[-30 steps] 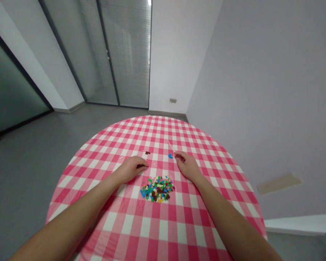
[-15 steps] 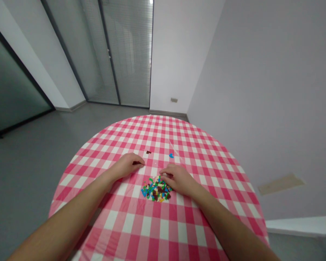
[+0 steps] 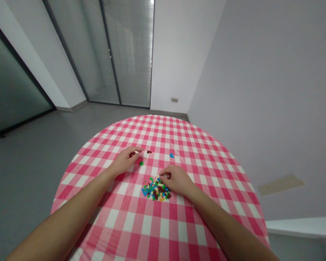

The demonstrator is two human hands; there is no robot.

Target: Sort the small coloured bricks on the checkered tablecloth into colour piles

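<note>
in the head view, we have a round table under a pink-and-white checked cloth (image 3: pixel 163 232), its curved far rim well ahead of both hands and its near edge running out of sight below. to our left the rim gives onto grey floor (image 3: pixel 37 159); to our right a pale wall (image 3: pixel 274 90) rises beyond it. past the far rim we see glass panels (image 3: pixel 130 58). wide stretches of cloth lie ahead of our fingertips and out to either side, with room to slide both hands outward.

our left hand (image 3: pixel 125 159) is low over the cloth, thumb parted from the fingers; a dark patch shows under the curled fingers, and we cannot tell whether it is a piece or shadow. our right hand (image 3: pixel 179 178) has thumb and forefinger close together at the pile; we cannot tell whether they pinch a piece.

the pile of small coloured pieces (image 3: pixel 155 191) lies between the hands and nearer to us, its far right side just under the right fingertips and well apart from the left hand. a green piece (image 3: pixel 141 163) sits just beside the left thumb, a brown piece (image 3: pixel 149 152) near the left fingertips, and a blue piece (image 3: pixel 172 155) farther out, ahead of the right hand.
</note>
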